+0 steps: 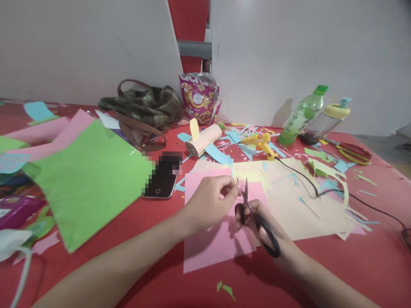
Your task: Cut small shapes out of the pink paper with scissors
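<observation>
Head view: left hand [210,199] and right hand [269,218] near each other above a pink sheet [208,250] on a red table [154,267].
Left hand: thumb and forefinger brought together beside the blades; whether anything lies in the pinch is too small to tell.
Right hand: clamped on the handles of the scissors [258,220], digits through the loops.
Scissors, place: within the right hand, points directed away from the wearer, tips just beside the left fingertips.
Fingertip hazard: a nick is possible, the cause being a slip or an ill-timed squeeze by the right hand with the left fingertips so near the edges.
Paper hazard: the sheet beneath both hands could be creased or nicked if the tips dipped.
Cord hazard: the black cord [317,194], right of the right hand, could snag that forearm on an outward swing.
Scissors, look: black looped handles, slim metal blades, tips parted in a narrow V.
Pink sheet, look: pale, lying flat, shadowed beneath the hands.
</observation>
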Demonstrator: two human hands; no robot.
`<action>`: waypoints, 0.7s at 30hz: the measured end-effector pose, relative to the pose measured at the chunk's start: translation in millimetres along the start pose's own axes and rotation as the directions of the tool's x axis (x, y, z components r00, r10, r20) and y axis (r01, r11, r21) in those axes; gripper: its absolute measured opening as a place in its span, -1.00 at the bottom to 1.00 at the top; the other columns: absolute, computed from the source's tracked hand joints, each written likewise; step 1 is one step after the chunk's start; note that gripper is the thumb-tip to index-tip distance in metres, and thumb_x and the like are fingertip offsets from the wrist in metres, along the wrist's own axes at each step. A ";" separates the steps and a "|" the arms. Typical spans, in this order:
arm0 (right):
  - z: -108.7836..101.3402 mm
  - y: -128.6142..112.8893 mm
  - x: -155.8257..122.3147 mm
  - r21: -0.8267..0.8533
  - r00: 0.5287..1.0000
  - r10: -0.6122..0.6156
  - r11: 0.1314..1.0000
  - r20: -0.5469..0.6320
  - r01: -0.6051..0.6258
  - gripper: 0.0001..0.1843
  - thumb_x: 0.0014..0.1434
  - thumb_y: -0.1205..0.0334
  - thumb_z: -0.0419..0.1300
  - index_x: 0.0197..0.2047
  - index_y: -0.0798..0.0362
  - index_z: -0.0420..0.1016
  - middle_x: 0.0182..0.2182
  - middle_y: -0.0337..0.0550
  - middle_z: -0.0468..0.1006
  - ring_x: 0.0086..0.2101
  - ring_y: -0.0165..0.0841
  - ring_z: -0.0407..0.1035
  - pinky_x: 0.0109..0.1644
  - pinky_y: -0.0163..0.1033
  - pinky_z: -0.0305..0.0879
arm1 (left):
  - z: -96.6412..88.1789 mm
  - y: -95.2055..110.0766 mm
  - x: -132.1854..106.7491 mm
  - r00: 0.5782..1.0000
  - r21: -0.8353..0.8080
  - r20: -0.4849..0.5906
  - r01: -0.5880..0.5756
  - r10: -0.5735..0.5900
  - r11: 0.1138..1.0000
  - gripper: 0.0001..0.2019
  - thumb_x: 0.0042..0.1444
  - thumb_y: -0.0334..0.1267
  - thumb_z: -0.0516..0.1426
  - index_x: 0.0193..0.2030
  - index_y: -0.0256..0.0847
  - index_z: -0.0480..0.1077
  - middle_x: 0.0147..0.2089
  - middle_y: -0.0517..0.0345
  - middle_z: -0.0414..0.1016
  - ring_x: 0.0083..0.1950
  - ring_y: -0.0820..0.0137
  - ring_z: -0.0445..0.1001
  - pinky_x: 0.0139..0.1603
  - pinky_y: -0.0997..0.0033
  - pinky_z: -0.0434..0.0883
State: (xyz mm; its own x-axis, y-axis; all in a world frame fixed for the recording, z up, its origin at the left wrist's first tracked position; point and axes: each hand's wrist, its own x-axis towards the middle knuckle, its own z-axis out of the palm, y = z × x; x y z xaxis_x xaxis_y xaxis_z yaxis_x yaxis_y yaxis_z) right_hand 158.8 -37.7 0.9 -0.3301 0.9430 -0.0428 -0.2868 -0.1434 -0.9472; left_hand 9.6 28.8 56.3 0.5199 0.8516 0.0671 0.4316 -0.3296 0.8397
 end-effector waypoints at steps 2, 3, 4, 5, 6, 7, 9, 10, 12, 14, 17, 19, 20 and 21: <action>-0.3 -0.3 0.0 0.009 1.000 -0.004 1.000 0.004 0.004 -0.67 -0.05 -0.06 0.12 -0.31 -0.04 0.17 -0.41 -0.18 0.25 -0.39 -0.30 0.20 -0.25 -0.16 0.11 | -0.1 0.2 -0.1 1.000 0.001 0.004 0.000 0.000 1.000 -0.78 0.07 -0.29 -0.09 -0.49 -0.26 0.28 -0.44 0.20 0.40 -0.38 0.49 0.35 -0.35 0.54 0.26; -0.5 -0.5 0.0 0.016 1.000 -0.006 1.000 0.008 0.006 -0.67 -0.05 -0.06 0.11 -0.31 -0.04 0.17 -0.41 -0.18 0.25 -0.40 -0.30 0.20 -0.25 -0.16 0.11 | -0.1 0.3 0.0 1.000 0.001 0.006 0.000 0.000 1.000 -0.78 0.07 -0.29 -0.10 -0.49 -0.26 0.28 -0.44 0.20 0.40 -0.38 0.49 0.34 -0.35 0.54 0.26; -0.6 -0.8 -0.1 0.021 1.000 -0.006 1.000 0.011 0.006 -0.68 -0.04 -0.05 0.11 -0.31 -0.04 0.17 -0.41 -0.19 0.25 -0.40 -0.31 0.20 -0.25 -0.16 0.12 | -0.1 0.4 0.0 1.000 0.002 0.009 0.001 -0.001 1.000 -0.78 0.08 -0.29 -0.10 -0.49 -0.26 0.28 -0.44 0.20 0.40 -0.38 0.49 0.34 -0.35 0.54 0.26; -0.7 -1.1 -0.3 0.026 1.000 -0.007 1.000 0.014 0.006 -0.68 -0.04 -0.05 0.11 -0.30 -0.04 0.17 -0.41 -0.19 0.25 -0.41 -0.32 0.20 -0.26 -0.16 0.12 | 0.0 0.5 0.0 1.000 0.003 0.011 0.002 -0.002 1.000 -0.78 0.08 -0.29 -0.10 -0.49 -0.26 0.27 -0.44 0.20 0.40 -0.38 0.49 0.34 -0.35 0.54 0.26; -0.7 -1.3 -0.5 0.029 1.000 -0.008 1.000 0.015 0.008 -0.68 -0.04 -0.05 0.11 -0.30 -0.04 0.17 -0.41 -0.19 0.24 -0.41 -0.32 0.20 -0.26 -0.17 0.12 | 0.1 0.6 0.1 1.000 0.004 0.012 0.003 -0.003 1.000 -0.78 0.08 -0.29 -0.10 -0.49 -0.26 0.27 -0.44 0.20 0.39 -0.38 0.49 0.34 -0.35 0.54 0.26; -0.8 -1.4 -0.6 0.028 1.000 -0.006 1.000 0.014 0.005 -0.68 -0.04 -0.04 0.11 -0.30 -0.04 0.17 -0.40 -0.19 0.24 -0.41 -0.32 0.20 -0.25 -0.17 0.12 | 0.3 0.6 0.2 1.000 0.004 0.010 0.003 -0.003 1.000 -0.79 0.08 -0.29 -0.10 -0.50 -0.26 0.27 -0.44 0.20 0.39 -0.38 0.49 0.34 -0.35 0.54 0.26; -0.9 -1.1 -0.8 0.027 1.000 -0.001 1.000 0.007 0.001 -0.68 -0.03 -0.04 0.11 -0.30 -0.04 0.17 -0.40 -0.18 0.24 -0.40 -0.32 0.20 -0.26 -0.17 0.13 | 0.6 0.7 0.2 1.000 0.002 0.005 0.003 -0.003 1.000 -0.79 0.08 -0.29 -0.10 -0.50 -0.26 0.26 -0.45 0.21 0.39 -0.37 0.49 0.34 -0.34 0.55 0.26; -0.9 -0.8 -0.6 0.028 1.000 0.002 1.000 0.004 -0.002 -0.69 -0.04 -0.04 0.11 -0.31 -0.03 0.17 -0.40 -0.18 0.25 -0.40 -0.31 0.20 -0.26 -0.16 0.13 | 0.9 0.8 0.1 1.000 0.000 0.003 0.002 -0.002 1.000 -0.79 0.08 -0.30 -0.10 -0.50 -0.26 0.26 -0.44 0.21 0.39 -0.37 0.49 0.34 -0.34 0.55 0.26; -1.0 0.0 -0.1 0.033 1.000 0.004 0.999 0.001 -0.004 -0.69 -0.04 -0.03 0.12 -0.31 -0.03 0.17 -0.42 -0.18 0.25 -0.39 -0.31 0.20 -0.28 -0.16 0.14 | 1.4 0.8 -0.1 1.000 -0.004 -0.002 0.002 -0.002 1.000 -0.79 0.08 -0.30 -0.09 -0.50 -0.26 0.25 -0.45 0.21 0.39 -0.37 0.49 0.34 -0.34 0.54 0.26; -1.2 0.5 0.5 0.043 1.000 -0.001 0.999 0.004 0.001 -0.68 -0.04 -0.03 0.13 -0.31 -0.03 0.17 -0.42 -0.18 0.25 -0.39 -0.31 0.20 -0.28 -0.17 0.14 | 2.1 0.7 -0.5 1.000 -0.006 -0.007 0.002 -0.002 1.000 -0.79 0.07 -0.31 -0.09 -0.51 -0.26 0.25 -0.45 0.21 0.39 -0.37 0.49 0.34 -0.33 0.54 0.26; -1.4 0.5 0.9 0.049 1.000 -0.002 0.999 0.019 0.002 -0.69 -0.03 -0.02 0.13 -0.30 -0.02 0.17 -0.41 -0.18 0.25 -0.40 -0.33 0.20 -0.27 -0.17 0.14 | 3.2 -0.2 -1.0 1.000 -0.013 -0.015 -0.001 0.001 1.000 -0.79 0.07 -0.31 -0.09 -0.52 -0.26 0.23 -0.46 0.21 0.38 -0.37 0.49 0.34 -0.34 0.55 0.26; -1.6 0.3 0.6 0.051 1.000 -0.005 0.999 0.027 0.004 -0.69 -0.02 -0.02 0.12 -0.30 -0.02 0.16 -0.41 -0.19 0.25 -0.41 -0.34 0.20 -0.26 -0.17 0.14 | 3.9 -0.9 -1.2 1.000 -0.021 -0.015 -0.006 0.006 1.000 -0.79 0.08 -0.31 -0.09 -0.53 -0.26 0.23 -0.46 0.22 0.38 -0.38 0.49 0.34 -0.34 0.55 0.26; -1.6 0.2 0.3 0.050 1.000 -0.006 0.999 0.029 0.005 -0.69 -0.02 -0.01 0.11 -0.29 -0.02 0.16 -0.41 -0.19 0.25 -0.41 -0.34 0.20 -0.26 -0.16 0.15 | 4.3 -1.3 -1.2 1.000 -0.024 -0.016 -0.008 0.008 1.000 -0.79 0.08 -0.31 -0.09 -0.52 -0.26 0.23 -0.46 0.22 0.38 -0.38 0.49 0.34 -0.34 0.55 0.26; -1.6 0.1 0.0 0.048 1.000 -0.009 0.999 0.027 0.008 -0.70 -0.01 -0.01 0.10 -0.29 -0.02 0.16 -0.41 -0.19 0.25 -0.41 -0.34 0.20 -0.26 -0.16 0.15 | 4.7 -1.6 -1.2 1.000 -0.026 -0.018 -0.008 0.008 1.000 -0.79 0.08 -0.31 -0.09 -0.52 -0.26 0.23 -0.46 0.22 0.38 -0.37 0.50 0.34 -0.35 0.55 0.26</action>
State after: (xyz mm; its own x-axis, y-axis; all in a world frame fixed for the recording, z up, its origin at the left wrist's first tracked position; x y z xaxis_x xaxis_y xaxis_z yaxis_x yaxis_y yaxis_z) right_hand 160.2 -37.3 0.3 -0.3515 0.9358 -0.0253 -0.3319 -0.1498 -0.9313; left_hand 11.8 26.5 52.3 0.5101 0.8561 0.0833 0.4081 -0.3261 0.8527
